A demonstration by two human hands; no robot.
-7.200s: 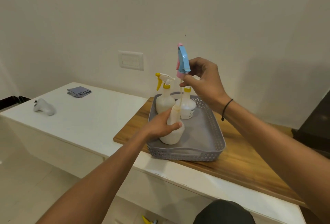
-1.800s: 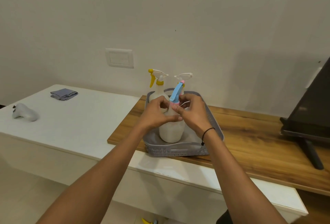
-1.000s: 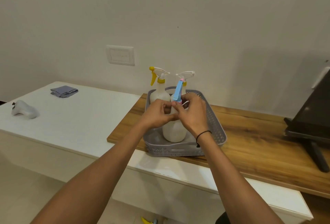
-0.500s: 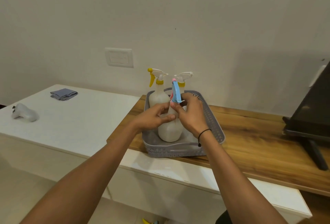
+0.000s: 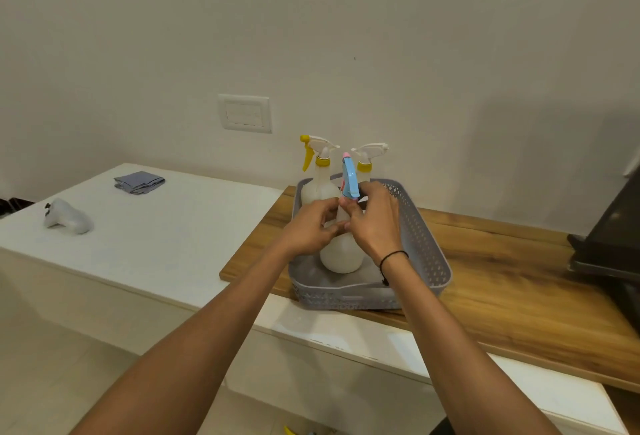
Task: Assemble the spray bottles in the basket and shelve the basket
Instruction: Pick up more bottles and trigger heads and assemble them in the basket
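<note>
A grey perforated basket (image 5: pixel 427 254) sits on a wooden board (image 5: pixel 502 271). A white bottle (image 5: pixel 341 254) stands at its front, and my left hand (image 5: pixel 311 226) grips the bottle's shoulder. My right hand (image 5: pixel 375 223) is closed around the collar of the blue and pink spray head (image 5: pixel 349 176), which sits upright on that bottle's neck. Behind stand two more white bottles with heads on: one with a yellow trigger (image 5: pixel 317 157) at the left, one with a white head and yellow collar (image 5: pixel 369 155) at the right.
The board rests on a white counter (image 5: pixel 166 226) against the wall. On the counter lie a folded grey cloth (image 5: pixel 138 182) and a white controller (image 5: pixel 67 218) at the far left. A dark monitor stand (image 5: pixel 609 254) occupies the right edge.
The spray head, lifted above the bottle several seconds ago, now sits on its neck. Over the last second it turned between my fingers from tilted to upright.
</note>
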